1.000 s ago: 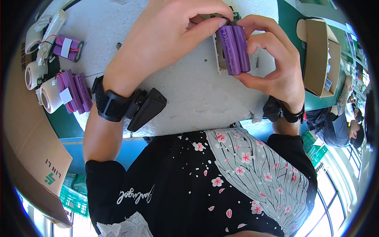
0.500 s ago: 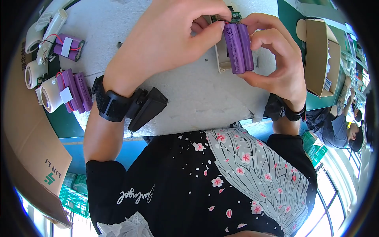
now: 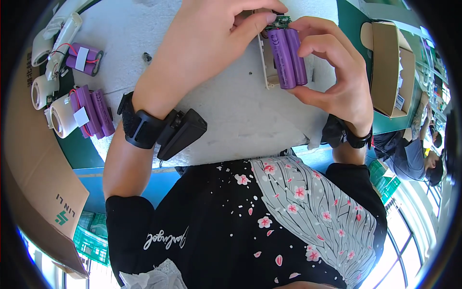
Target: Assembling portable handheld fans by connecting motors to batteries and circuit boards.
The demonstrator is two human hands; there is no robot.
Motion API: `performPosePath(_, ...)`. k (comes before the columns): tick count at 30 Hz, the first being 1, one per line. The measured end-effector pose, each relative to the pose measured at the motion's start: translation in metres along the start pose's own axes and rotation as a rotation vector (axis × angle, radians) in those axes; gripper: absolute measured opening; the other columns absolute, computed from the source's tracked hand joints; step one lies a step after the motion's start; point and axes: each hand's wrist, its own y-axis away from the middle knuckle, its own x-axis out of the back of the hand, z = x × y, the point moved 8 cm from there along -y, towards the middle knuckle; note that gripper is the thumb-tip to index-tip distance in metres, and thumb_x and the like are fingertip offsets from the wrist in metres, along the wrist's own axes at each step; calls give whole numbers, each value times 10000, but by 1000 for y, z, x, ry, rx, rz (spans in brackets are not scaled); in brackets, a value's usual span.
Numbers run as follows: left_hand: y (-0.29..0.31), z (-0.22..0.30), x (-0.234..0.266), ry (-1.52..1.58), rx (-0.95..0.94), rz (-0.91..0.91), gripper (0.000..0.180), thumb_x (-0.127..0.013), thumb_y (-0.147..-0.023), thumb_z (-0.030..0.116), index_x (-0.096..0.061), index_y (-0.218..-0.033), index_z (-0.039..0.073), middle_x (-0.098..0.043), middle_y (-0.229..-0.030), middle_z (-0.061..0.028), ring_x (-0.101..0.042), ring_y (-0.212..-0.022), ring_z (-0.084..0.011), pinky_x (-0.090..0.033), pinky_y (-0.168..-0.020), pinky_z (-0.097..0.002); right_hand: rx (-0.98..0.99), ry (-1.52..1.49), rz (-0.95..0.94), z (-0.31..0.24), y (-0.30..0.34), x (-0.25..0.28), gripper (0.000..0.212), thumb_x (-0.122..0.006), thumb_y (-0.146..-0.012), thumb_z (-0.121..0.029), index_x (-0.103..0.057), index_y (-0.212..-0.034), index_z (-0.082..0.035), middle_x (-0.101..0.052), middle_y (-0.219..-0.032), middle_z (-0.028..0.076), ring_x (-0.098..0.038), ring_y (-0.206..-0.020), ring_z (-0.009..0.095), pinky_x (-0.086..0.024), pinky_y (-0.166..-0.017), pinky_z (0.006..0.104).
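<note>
My right hand (image 3: 339,72) grips a purple battery pack (image 3: 288,60) of cylindrical cells, fingers at its upper right side and thumb under its lower end. A small green circuit board (image 3: 280,22) sits at the pack's upper end. My left hand (image 3: 226,36) reaches over from the left, thumb and forefinger pinched at the board's upper left edge; what lies between the fingertips is mostly hidden. Behind the pack, partly covered by it, is a cream plastic housing (image 3: 271,77) resting on the grey work surface (image 3: 231,120).
On the left lie more purple battery packs (image 3: 90,111) with red wires and white labels, beside cream tubular housings (image 3: 62,115). A large cardboard box (image 3: 38,178) stands at far left. An open carton (image 3: 387,72) sits at right. Another person (image 3: 409,151) is farther right.
My left hand has shifted slightly, its thumb now higher at the circuit board's edge. The battery pack in my right hand has moved a little to the left.
</note>
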Motion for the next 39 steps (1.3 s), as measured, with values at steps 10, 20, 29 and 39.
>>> performPosePath(10, -1, -9, -1, 81, 111, 12, 182, -639, -867, 17, -688, -1040, -11, -703, -905, -165, -697, -746, -213, -531, -659, -281, 32, -21, -39, -1, 3, 0, 558, -826, -541, 16, -578, -1029, -92, -542, -1225, 142, -580, -1056, 265, -495, -924, 362)
performPosePath(20, -2, -2, 0, -16, 45, -37, 180, -646, -867, 26, -698, -1038, 7, -700, -900, -168, -693, -758, -223, -522, -661, -284, 93, -324, -51, 7, 6, 5, 731, -798, -531, 4, -480, -1186, -68, -487, -1278, 172, -527, -1123, 282, -403, -1016, 400)
performPosePath(29, -2, -5, -5, 80, 87, -90, 195, -617, -892, 24, -683, -1070, -14, -673, -943, -164, -667, -779, -205, -511, -675, -287, -12, -591, -122, 25, 12, 1, 818, -810, -527, -130, -443, -1252, -38, -525, -1259, 230, -563, -1114, 288, -435, -984, 362)
performPosePath(39, 6, -9, -2, 292, -616, 31, 228, -624, -878, 37, -677, -1090, -26, -665, -946, -145, -652, -776, -174, -503, -672, -270, -201, -719, -55, 31, 16, -1, 837, -831, -540, -204, -438, -1261, -41, -531, -1261, 252, -583, -1130, 311, -451, -985, 368)
